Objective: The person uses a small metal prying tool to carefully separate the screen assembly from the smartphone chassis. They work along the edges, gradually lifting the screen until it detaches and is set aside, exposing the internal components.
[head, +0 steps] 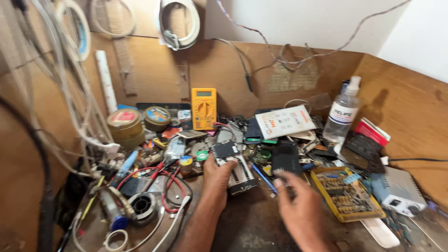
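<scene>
Hanging down the left edge, pale cables (70, 107) droop over the plywood wall; below them sit two round tins (125, 122), a solder spool (142, 204) with a dull grey coil, a ring of tape (115, 240), and red test leads (165, 184) looping across the worn bench (252, 226); a yellow multimeter (204, 108) stands upright against the back wall. Near the middle the left hand (217, 179) lies with fingers curled over the near left edge of a metal holding fixture (237, 172), gripping it; the fixture is a flat ridged slab, silvery with dark ends, its long axis running away from the person and tilted slightly leftward at the far end, with a small dark square board (225, 149) lying at its far end. This fixture lies straight ahead of both hands, touching the left and just left of the right, so the left is the nearer. The right hand (298, 205) is blurred, fingers bent close together near a thin blue-handled tool (264, 177); whether it grips anything I cannot tell. Beyond lie a black rectangular block (285, 157), a white printed packet (284, 121), a yellow tray (346, 195) of ribbed parts, a clear plastic spray bottle (343, 112), a red and white box (372, 131) and a grey boxy unit (397, 190).
</scene>
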